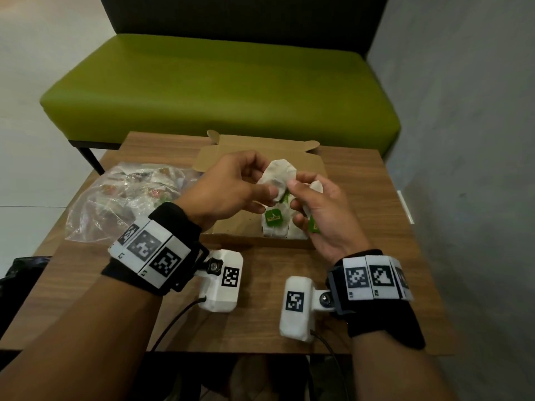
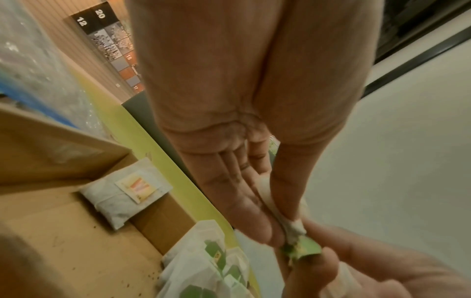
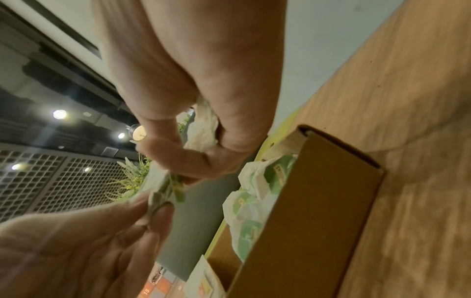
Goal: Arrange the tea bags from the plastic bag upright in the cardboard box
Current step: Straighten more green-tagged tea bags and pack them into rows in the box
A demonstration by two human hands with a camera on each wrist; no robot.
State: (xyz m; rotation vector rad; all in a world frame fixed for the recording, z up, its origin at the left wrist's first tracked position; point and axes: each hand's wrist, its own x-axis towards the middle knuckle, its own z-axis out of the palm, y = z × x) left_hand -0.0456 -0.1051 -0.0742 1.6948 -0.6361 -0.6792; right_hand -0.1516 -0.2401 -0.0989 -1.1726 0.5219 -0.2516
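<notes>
Over the open cardboard box (image 1: 231, 227), my left hand (image 1: 257, 180) pinches a white tea bag (image 1: 279, 176) between thumb and fingers. My right hand (image 1: 295, 195) pinches that bag's green tag (image 2: 303, 250) and holds a second tea bag (image 1: 316, 186) in its curled fingers. The same bag (image 3: 158, 187) shows between both hands in the right wrist view, with the second tea bag (image 3: 203, 129) in the right palm. Several green-tagged tea bags (image 1: 275, 224) stand upright at the box's near right corner. One bag with an orange-yellow tag (image 2: 127, 193) lies in a far corner. The clear plastic bag (image 1: 124, 195) holds more tea bags.
The box sits on a small wooden table (image 1: 260, 328) with its lid flap (image 1: 260, 151) open toward a green bench (image 1: 220, 91). The plastic bag lies left of the box. A grey wall (image 1: 463, 140) runs along the right. Bare table lies between me and the box.
</notes>
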